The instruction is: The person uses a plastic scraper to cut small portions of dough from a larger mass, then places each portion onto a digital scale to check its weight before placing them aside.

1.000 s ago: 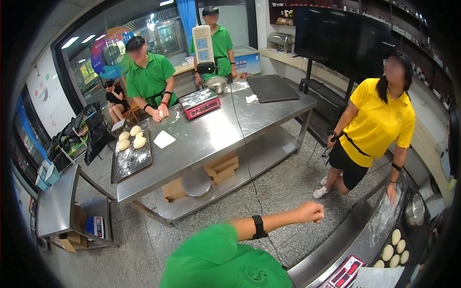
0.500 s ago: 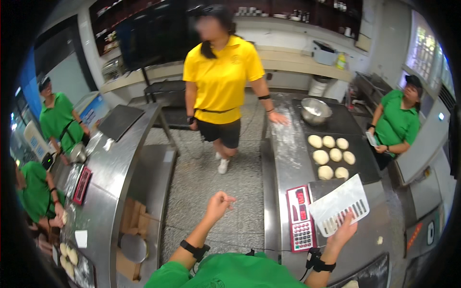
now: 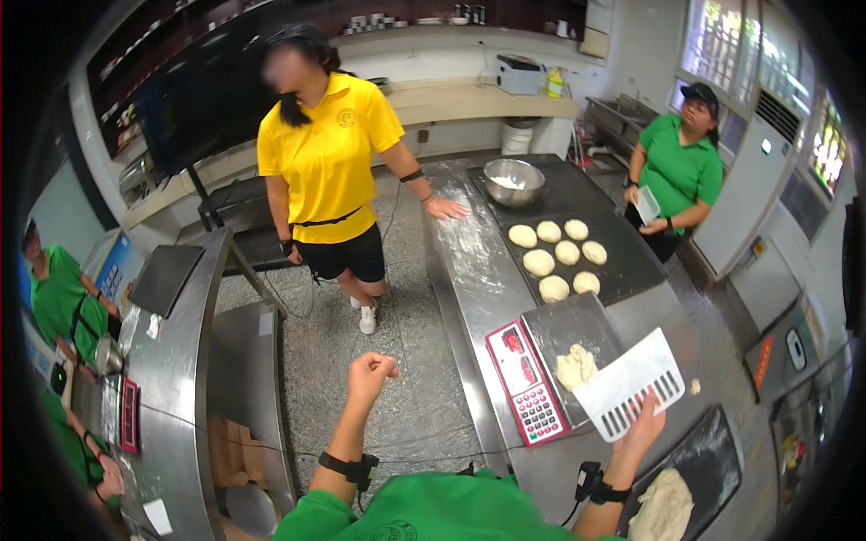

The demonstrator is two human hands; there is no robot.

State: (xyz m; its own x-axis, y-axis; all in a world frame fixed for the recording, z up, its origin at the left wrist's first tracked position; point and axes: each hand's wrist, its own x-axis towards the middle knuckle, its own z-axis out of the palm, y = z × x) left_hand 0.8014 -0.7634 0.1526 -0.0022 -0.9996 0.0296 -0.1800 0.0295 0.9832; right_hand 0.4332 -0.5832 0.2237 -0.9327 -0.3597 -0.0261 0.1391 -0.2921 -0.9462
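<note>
My right hand (image 3: 642, 426) grips the lower edge of a white plastic dough scraper (image 3: 636, 379) with a row of dark slots. The scraper is held above the steel table beside a digital scale (image 3: 526, 383) with a red and white panel. A torn lump of dough (image 3: 574, 368) lies on the scale's dark plate (image 3: 577, 325), partly next to the scraper's edge. My left hand (image 3: 371, 377) is raised over the floor gap between the tables, fingers curled in, with nothing visible in them.
Several round dough balls (image 3: 566, 252) sit on a dark tray with a metal bowl (image 3: 513, 183) behind. A larger dough mass (image 3: 663, 509) lies on a floured tray at lower right. A person in yellow (image 3: 329, 162) leans a hand on the table; people in green stand at both sides.
The view has turned to the right, bringing the dough on the scale and the large dough mass into sight. My left fingers have curled in more. The scraper remains in my right hand.
</note>
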